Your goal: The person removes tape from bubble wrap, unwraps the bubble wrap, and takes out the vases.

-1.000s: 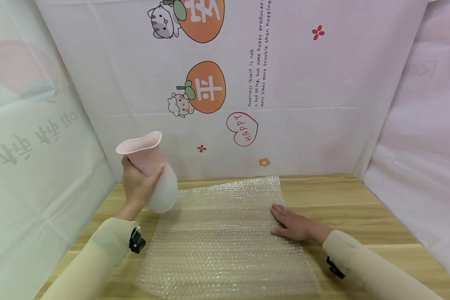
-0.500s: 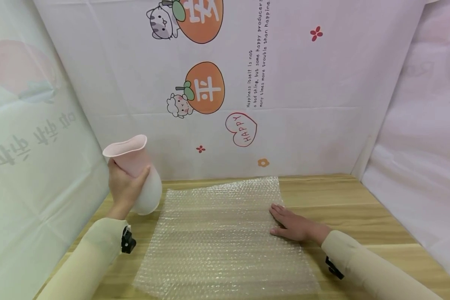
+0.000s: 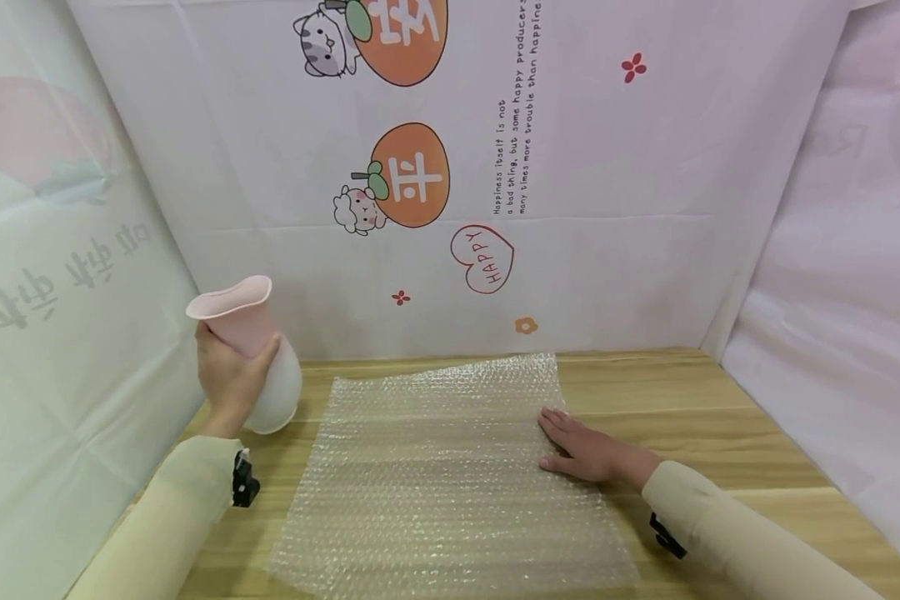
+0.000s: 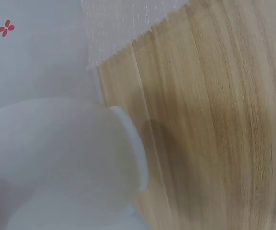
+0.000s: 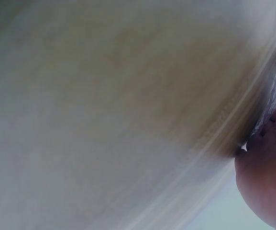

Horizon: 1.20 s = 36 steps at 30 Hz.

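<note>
My left hand (image 3: pixel 228 379) grips a vase (image 3: pixel 279 390), pink at its wavy mouth and white lower down, with the thumb along its near side. The vase leans slightly, mouth up, to the left of a sheet of bubble wrap (image 3: pixel 427 492). Its pale foot (image 4: pixel 134 148) shows in the left wrist view over the wood; whether it touches the table I cannot tell. On the sheet's right edge rests my right hand (image 3: pixel 588 448), fingers extended. The right wrist view is blurred, with part of that hand (image 5: pixel 267 177) at its right border.
The wooden table (image 3: pixel 720 433) extends to the right of the sheet. A white printed cloth (image 3: pixel 607 250) hangs behind it, and more pale cloth (image 3: pixel 67 400) closes off both sides. A black wrist camera (image 3: pixel 244 482) sits at the left cuff.
The left hand has carried the vase leftward and slightly down, off the bubble wrap's left edge. My right hand and the sheet stay where they were.
</note>
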Tool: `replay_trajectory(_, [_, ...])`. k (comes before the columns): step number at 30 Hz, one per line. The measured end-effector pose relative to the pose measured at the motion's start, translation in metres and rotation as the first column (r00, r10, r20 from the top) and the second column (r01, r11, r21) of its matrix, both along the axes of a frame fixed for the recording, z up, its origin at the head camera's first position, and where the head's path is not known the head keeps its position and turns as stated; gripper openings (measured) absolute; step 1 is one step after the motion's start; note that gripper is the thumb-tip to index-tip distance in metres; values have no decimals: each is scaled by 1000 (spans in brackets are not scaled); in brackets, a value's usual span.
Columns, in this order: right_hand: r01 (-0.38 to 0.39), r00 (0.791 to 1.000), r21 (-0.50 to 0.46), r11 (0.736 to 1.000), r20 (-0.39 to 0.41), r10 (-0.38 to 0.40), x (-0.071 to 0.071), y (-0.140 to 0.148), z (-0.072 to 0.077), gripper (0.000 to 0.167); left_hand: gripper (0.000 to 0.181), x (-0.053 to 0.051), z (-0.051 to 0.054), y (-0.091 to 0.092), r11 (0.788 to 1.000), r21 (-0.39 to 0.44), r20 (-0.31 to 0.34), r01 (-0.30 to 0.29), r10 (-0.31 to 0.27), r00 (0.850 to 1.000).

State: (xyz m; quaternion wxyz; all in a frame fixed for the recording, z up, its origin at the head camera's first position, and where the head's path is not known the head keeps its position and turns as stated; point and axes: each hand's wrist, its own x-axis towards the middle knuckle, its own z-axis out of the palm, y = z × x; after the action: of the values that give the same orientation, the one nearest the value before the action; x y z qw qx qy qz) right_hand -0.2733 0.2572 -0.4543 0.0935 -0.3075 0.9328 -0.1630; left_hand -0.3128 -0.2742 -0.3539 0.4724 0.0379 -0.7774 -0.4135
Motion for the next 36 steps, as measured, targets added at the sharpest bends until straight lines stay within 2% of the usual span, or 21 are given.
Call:
replay_trajectory(9, [-12, 1000, -4, 1000, -5, 11, 0, -1, 0, 85, 94, -1, -5, -12, 1000, 13, 24, -25, 25, 999])
replay_trajectory(17, [-13, 1000, -1, 1000, -10, 13, -1, -1, 0, 84, 92, -2, -10, -23, 999, 27, 12, -23, 23, 1000])
replay_trajectory(23, [-11, 1000, 5, 1000, -10, 11, -1, 0, 0, 84, 91, 0, -10, -25, 998, 58, 9, -21, 21, 1000])
replay_trajectory(36, [-15, 1000, -2, 1000, -9, 15, 0, -1, 0, 83, 92, -2, -17, -31, 998, 51, 14, -48, 47, 999])
